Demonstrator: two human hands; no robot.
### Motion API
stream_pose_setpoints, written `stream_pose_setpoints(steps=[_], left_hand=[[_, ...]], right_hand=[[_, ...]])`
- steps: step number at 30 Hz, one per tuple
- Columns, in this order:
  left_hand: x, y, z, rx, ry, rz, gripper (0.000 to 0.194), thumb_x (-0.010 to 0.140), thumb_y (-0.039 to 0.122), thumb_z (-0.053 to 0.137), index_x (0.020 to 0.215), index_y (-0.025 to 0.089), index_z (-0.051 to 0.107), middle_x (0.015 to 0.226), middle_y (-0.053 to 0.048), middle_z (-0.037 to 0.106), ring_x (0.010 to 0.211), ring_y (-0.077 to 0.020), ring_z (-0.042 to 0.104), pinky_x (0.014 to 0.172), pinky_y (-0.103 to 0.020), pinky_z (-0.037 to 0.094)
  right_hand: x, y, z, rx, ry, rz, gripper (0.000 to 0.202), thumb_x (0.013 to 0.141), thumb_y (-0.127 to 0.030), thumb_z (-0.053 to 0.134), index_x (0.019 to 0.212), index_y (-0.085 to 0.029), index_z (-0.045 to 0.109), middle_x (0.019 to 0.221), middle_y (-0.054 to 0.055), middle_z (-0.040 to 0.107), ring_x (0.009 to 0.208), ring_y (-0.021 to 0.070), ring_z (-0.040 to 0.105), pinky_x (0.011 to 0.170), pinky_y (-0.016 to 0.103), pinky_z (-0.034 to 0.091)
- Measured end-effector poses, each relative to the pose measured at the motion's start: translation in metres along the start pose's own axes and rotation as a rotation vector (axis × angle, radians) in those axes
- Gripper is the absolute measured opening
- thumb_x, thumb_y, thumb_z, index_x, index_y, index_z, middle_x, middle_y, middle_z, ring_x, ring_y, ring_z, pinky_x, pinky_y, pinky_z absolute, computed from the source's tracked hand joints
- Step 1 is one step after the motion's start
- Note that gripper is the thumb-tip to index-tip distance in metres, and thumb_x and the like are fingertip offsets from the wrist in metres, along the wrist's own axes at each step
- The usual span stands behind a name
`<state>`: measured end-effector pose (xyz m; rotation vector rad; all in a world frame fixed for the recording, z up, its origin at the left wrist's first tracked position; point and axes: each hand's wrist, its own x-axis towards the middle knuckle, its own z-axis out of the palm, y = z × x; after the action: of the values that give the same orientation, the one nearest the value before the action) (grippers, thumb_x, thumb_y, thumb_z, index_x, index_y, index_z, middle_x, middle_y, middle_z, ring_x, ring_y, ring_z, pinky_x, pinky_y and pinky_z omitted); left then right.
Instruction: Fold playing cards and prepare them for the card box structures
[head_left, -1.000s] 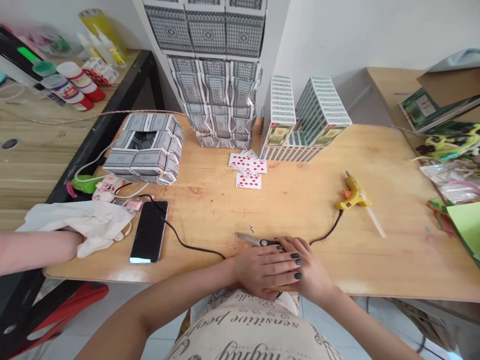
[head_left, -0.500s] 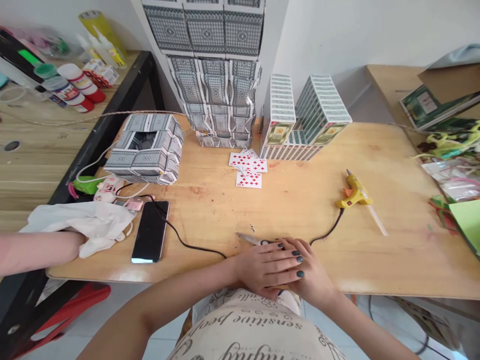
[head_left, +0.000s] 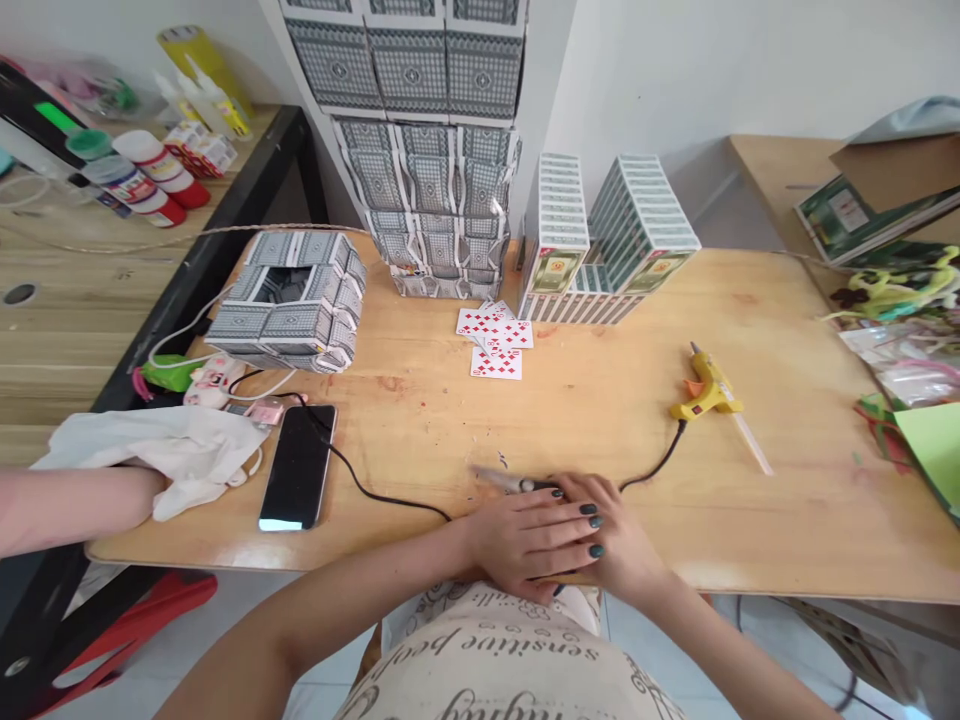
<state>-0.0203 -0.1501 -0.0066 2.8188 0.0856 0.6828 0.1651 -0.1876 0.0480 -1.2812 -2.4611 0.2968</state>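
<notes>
My left hand (head_left: 525, 535) lies flat over my right hand, its fingers stretched out and dark polish on the nails. My right hand (head_left: 619, 545) rests at the table's front edge, most of its fingers covered by the left. A pair of scissors (head_left: 523, 485) points left from beneath the hands; its blades are blurred and its black handle runs in under the right hand's fingers, where the grip is largely hidden. Farther back, several loose playing cards (head_left: 496, 362) lie face up. To the right rests a yellow glue gun (head_left: 706, 392) with a clear glue stick.
A tall stack built of patterned cards (head_left: 431, 170) stands at the back. Beside it is a U-shaped card-box structure (head_left: 585, 308); a hollow card block (head_left: 300, 325) sits left. A phone (head_left: 298, 470), black cable (head_left: 367, 485) and white cloth (head_left: 202, 450) are nearby. Another person's arm (head_left: 75, 508) reaches in from the left.
The scissors have shifted slightly and their blades are now blurred. My hands remain stacked, and the view has tilted a little.
</notes>
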Motion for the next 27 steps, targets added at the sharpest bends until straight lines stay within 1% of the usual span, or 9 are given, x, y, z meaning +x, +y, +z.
stream_pose_setpoints(steps=[3,6,8,10,14,17,20,24,27], left_hand=[[0.000,0.000,0.000,-0.013,-0.048,0.011,0.055,0.083,0.058,0.037,0.119,0.021,0.055,0.134,-0.006,0.048,0.131,-0.0245,0.033,0.111,-0.045,0.022],[0.000,0.000,0.001,-0.009,-0.017,0.004,0.057,0.083,0.060,0.036,0.119,0.020,0.056,0.135,-0.007,0.048,0.131,-0.0242,0.033,0.111,-0.044,0.022],[0.000,-0.001,0.000,-0.008,-0.006,0.007,0.055,0.084,0.057,0.037,0.120,0.020,0.055,0.134,-0.007,0.048,0.131,-0.0239,0.033,0.111,-0.044,0.022],[-0.001,-0.001,0.000,-0.011,-0.039,0.020,0.053,0.085,0.056,0.037,0.120,0.021,0.055,0.134,-0.006,0.049,0.130,-0.0238,0.035,0.111,-0.044,0.023],[-0.001,-0.001,0.000,-0.013,-0.041,0.038,0.055,0.084,0.060,0.035,0.117,0.022,0.057,0.130,-0.005,0.052,0.129,-0.0228,0.037,0.111,-0.042,0.023],[-0.001,-0.001,0.000,-0.010,-0.027,0.064,0.050,0.085,0.056,0.035,0.117,0.023,0.057,0.130,-0.004,0.052,0.128,-0.0215,0.038,0.111,-0.042,0.024],[0.000,0.000,0.000,-0.011,-0.057,0.062,0.051,0.085,0.057,0.036,0.117,0.022,0.056,0.131,-0.005,0.051,0.128,-0.0220,0.038,0.111,-0.043,0.025],[0.001,0.000,-0.003,-0.012,-0.075,0.063,0.049,0.085,0.055,0.038,0.118,0.023,0.055,0.132,-0.004,0.050,0.129,-0.0214,0.037,0.111,-0.041,0.025],[0.002,-0.001,-0.004,-0.017,-0.023,0.071,0.049,0.085,0.054,0.037,0.118,0.021,0.056,0.132,-0.005,0.051,0.129,-0.0212,0.037,0.111,-0.041,0.025]], right_hand=[[0.000,-0.001,0.002,-0.007,-0.005,0.029,0.032,0.077,-0.021,0.056,0.108,-0.018,0.064,0.113,0.015,0.058,0.106,0.0303,0.047,0.086,0.049,0.040],[0.002,-0.002,0.004,0.050,-0.005,-0.007,0.031,0.077,-0.024,0.057,0.108,-0.021,0.063,0.108,0.011,0.061,0.103,0.0273,0.049,0.088,0.048,0.040],[0.004,0.001,0.003,-0.004,-0.014,0.059,0.035,0.077,-0.023,0.056,0.111,-0.019,0.061,0.112,0.014,0.058,0.105,0.0287,0.047,0.086,0.048,0.040],[0.005,0.003,0.001,-0.050,-0.026,0.092,0.037,0.076,-0.021,0.056,0.112,-0.017,0.061,0.116,0.016,0.056,0.107,0.0307,0.046,0.086,0.050,0.039],[0.002,0.005,-0.003,0.026,-0.018,-0.012,0.035,0.075,-0.026,0.059,0.109,-0.017,0.063,0.111,0.015,0.059,0.107,0.0303,0.045,0.088,0.048,0.040],[-0.002,0.006,-0.007,-0.008,-0.044,0.026,0.035,0.077,-0.024,0.057,0.110,-0.014,0.062,0.114,0.017,0.057,0.106,0.0308,0.046,0.085,0.049,0.041],[-0.003,0.007,-0.009,0.016,-0.064,0.003,0.030,0.076,-0.027,0.060,0.104,-0.017,0.065,0.111,0.015,0.059,0.106,0.0308,0.047,0.086,0.048,0.041],[-0.003,0.007,-0.010,-0.033,-0.059,0.040,0.031,0.077,-0.024,0.058,0.107,-0.018,0.064,0.114,0.015,0.058,0.105,0.0302,0.048,0.084,0.047,0.042],[-0.003,0.007,-0.010,0.034,-0.061,0.014,0.027,0.076,-0.025,0.059,0.101,-0.019,0.067,0.111,0.014,0.060,0.104,0.0297,0.049,0.085,0.047,0.043]])
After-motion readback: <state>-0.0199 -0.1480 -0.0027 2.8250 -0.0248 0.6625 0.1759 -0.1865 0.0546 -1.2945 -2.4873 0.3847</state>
